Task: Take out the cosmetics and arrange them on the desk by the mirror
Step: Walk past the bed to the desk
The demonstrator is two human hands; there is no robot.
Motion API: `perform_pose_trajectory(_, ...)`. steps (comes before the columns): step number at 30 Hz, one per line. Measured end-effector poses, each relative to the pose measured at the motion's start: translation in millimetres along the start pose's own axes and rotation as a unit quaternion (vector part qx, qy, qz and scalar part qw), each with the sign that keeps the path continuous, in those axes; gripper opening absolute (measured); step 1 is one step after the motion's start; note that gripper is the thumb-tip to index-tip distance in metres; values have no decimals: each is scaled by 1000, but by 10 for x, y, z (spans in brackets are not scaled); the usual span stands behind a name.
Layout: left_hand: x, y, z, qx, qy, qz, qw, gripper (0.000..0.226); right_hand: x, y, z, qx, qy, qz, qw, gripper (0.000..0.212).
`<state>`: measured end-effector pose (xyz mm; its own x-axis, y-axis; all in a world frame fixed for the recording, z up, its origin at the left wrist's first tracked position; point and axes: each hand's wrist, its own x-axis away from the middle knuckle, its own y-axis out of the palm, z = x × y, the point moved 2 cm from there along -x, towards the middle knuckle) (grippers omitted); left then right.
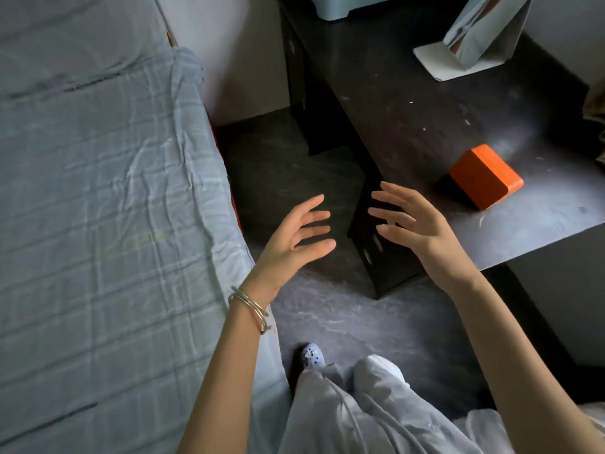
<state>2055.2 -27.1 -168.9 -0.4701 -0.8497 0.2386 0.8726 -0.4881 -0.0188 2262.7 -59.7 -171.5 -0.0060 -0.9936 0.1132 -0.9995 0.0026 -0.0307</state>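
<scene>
The orange box point(485, 181) lies on the dark desk point(409, 126), right of the middle of the frame. It sits tilted, with one corner pointing toward you. It is closed, so you cannot tell what is inside.

The mirror point(484, 27) stands on the same desk, in the upper right of the frame. It leans back on a white base. It is well apart from the orange box.

Your right hand point(415, 224) hangs near the front edge of the desk, just to the left of the orange box and not touching it. Its fingers are spread and a little bent, pointing to the left. It holds nothing.

Your left hand point(294, 237) is in the middle of the frame, over the dark floor point(360, 322). Its fingers are spread too, pointing to the right, toward your other hand. It holds nothing. The two hands face each other with a gap between them. Thin silver bangles point(250, 308) circle your left wrist.

A dark drawer unit point(383, 257) stands under the desk, below and between your hands.

A bed point(98, 208) with a wrinkled, pale blue checked sheet fills the left side of the frame.

At the bottom you see your light trousers point(360, 421) and one blue shoe point(312, 355) on the floor.

A pale blue box point(343, 6) peeks in at the top edge, at the far end of the desk.
</scene>
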Motion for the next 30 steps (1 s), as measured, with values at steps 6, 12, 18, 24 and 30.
perform_pose_trajectory(6, -496, -101, -54, -7, -20, -55, 998, 64, -267, -31, 175, -21, 32, 43, 998, 58)
perform_pose_trajectory(12, -1122, -110, -1, -27, -37, -92, 995, 61, -696, -306, 269, -51, 39, 89, 994, 58)
perform_pose_trajectory(18, -1799, 15, 172, -58, -58, -159, 984, 62, -1068, -588, 311, -83, 51, 138, 986, 58)
perform_pose_trajectory(24, -2338, 203, 236, -83, -68, -237, 966, 65, -1169, -760, 427, -108, 78, 194, 972, 57)
perform_pose_trajectory(30, -2813, 311, 185, -101, -82, -336, 933, 65, -1141, -798, 545, -152, 96, 304, 935, 58)
